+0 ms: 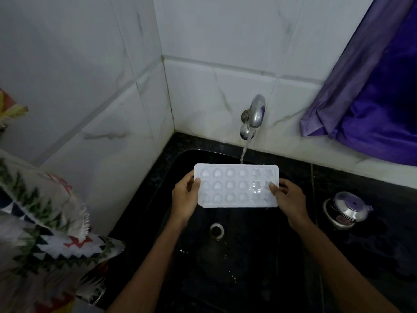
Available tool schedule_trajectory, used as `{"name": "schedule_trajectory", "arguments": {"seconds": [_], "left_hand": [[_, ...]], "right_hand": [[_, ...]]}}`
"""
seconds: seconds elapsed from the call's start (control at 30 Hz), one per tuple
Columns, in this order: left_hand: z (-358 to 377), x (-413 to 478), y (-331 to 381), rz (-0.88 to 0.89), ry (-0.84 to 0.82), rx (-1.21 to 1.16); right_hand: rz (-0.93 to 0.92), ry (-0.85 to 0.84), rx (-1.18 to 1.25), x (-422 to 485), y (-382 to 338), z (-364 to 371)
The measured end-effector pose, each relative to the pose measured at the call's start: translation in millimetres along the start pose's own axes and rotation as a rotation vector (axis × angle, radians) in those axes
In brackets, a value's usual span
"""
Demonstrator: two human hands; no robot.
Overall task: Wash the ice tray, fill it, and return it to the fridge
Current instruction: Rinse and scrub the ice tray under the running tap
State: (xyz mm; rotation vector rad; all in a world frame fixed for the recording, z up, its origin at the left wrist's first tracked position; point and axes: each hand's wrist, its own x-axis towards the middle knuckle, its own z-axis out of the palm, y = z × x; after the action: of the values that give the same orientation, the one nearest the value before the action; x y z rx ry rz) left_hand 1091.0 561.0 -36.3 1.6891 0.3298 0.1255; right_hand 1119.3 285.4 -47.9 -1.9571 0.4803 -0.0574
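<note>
Presently, the ice tray (230, 188) is held level above the sink (225, 279), toward its back edge, with the drain (217, 230) below it and nearer the person. The left hand (184, 197) pinches the left short end and the right hand (290, 197) pinches the right short end. On each hand the thumb is laid on the top face and the fingers are curled underneath. Water is running from the tap (256, 114) on the back wall, and the stream (244, 152) meets the tray's far long edge. Whether it lands in the cells or falls behind them cannot be told. The tray is judged to be thin, light moulded plastic, somewhat flexible under twist and slippery where wetted; water glints in the right-hand cells. Once filled, it should be expected to be heavier and to spill on any tilt, so a hold at both short ends, on the flat rim outside the cells, is recommended. No brand or writing is seen on the tray. A lidded steel pot (346, 208) stands on the counter (372, 256) beside the sink's right edge; a reddish mark on its dark band is too blurred to be read.
</note>
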Motion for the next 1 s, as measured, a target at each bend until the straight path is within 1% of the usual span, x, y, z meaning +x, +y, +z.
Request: {"name": "schedule_trajectory", "arguments": {"seconds": [0.07, 0.17, 0.3, 0.33, 0.4, 0.53, 0.6, 0.67, 0.73, 0.83, 1.0], "left_hand": [[8, 2, 4, -0.038, -0.032, -0.080], [19, 5, 12, -0.117, -0.069, -0.204], [28, 7, 18, -0.198, -0.086, -0.282], [31, 7, 19, -0.206, -0.073, -0.287], [37, 8, 20, -0.217, -0.033, -0.283], [42, 10, 21, -0.255, 0.054, -0.309], [38, 12, 20, -0.271, 0.071, -0.333], [35, 13, 20, -0.272, 0.080, -0.340], [34, 14, 22, -0.265, 0.087, -0.330], [36, 11, 24, -0.249, 0.083, -0.306], [43, 8, 27, -0.206, 0.088, -0.258]], "right_hand": [[0.033, 0.015, -0.019, 2, -2, -2], [0.038, 0.055, -0.118, 5, -9, -7], [-0.019, 0.097, -0.195, 9, -15, -16], [-0.076, 0.116, -0.226, 9, -18, -16], [-0.248, 0.133, -0.315, 8, -24, -10], [-0.542, 0.072, -0.354, 0, -48, 9], [-0.681, 0.069, -0.442, 3, -56, 14], [-0.780, 0.003, -0.546, 8, -61, 20], [-0.804, -0.095, -0.580, 11, -64, 26], [-0.742, -0.219, -0.592, 8, -67, 34], [-0.684, -0.253, -0.743, 9, -63, 37]]}}
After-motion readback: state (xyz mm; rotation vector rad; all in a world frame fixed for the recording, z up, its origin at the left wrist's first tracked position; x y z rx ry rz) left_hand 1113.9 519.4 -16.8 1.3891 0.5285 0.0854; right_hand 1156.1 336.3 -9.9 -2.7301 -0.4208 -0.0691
